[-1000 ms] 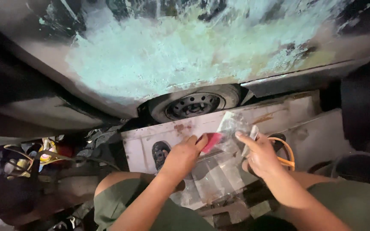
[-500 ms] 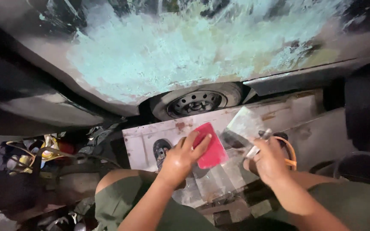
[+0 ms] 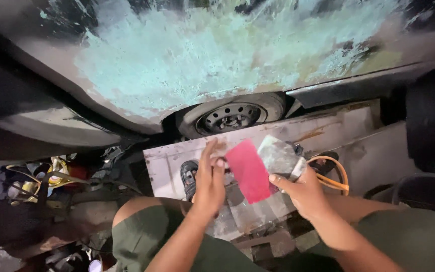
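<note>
Fingers of right hand (image 3: 305,194) pinch red sheet (image 3: 249,170) and clear packet (image 3: 279,156); left hand (image 3: 210,179) flat.

clear plastic packet (image 3: 279,156) | crumpled, greyish | beside red rectangular sheet (image 3: 249,171)

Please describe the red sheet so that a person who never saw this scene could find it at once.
Find the car wheel under the sanded body panel; just below it a pale board lies across the person's knees. Above that board, between the left hand and the right hand, is the red sheet. It is the only bright red, flat rectangle; the piece beside it is grey.
</note>
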